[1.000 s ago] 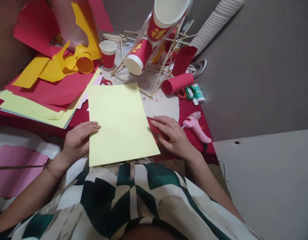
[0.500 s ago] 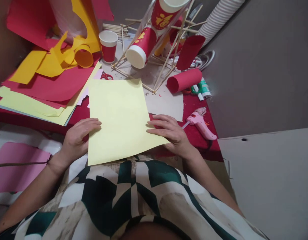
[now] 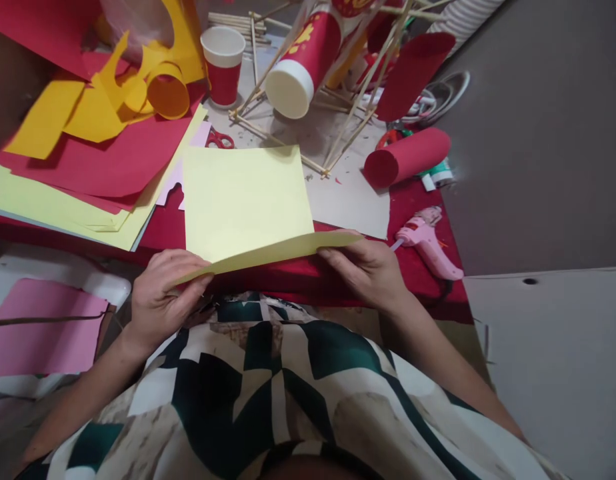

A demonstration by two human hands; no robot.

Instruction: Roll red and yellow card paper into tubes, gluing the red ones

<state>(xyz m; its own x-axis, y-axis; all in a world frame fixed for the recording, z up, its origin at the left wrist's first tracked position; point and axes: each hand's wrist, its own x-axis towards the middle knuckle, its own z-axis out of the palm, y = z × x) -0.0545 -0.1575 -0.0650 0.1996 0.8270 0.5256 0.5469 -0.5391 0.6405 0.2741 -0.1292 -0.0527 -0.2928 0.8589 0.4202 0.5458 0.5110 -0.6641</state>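
Observation:
A pale yellow sheet of paper point(image 3: 243, 197) lies on the red table point(image 3: 418, 207) in front of me, its near edge lifted and curled toward the far side. My left hand point(image 3: 163, 297) pinches the sheet's near left corner. My right hand point(image 3: 371, 267) pinches the near right corner. Both hands hold the raised edge just above the table's front edge.
Stacked red, yellow and orange papers point(image 3: 93, 160) fill the left. A stick frame with red paper cups point(image 3: 303, 63) stands at the back, red scissors point(image 3: 221, 140) in front of it. A red paper roll point(image 3: 408, 157) and pink glue gun point(image 3: 428, 233) lie right. Pink paper point(image 3: 43, 327) lies lower left.
Both hands took hold of the yellow sheet's near corners and lifted its near edge up and away from me; before it lay flat under my fingers.

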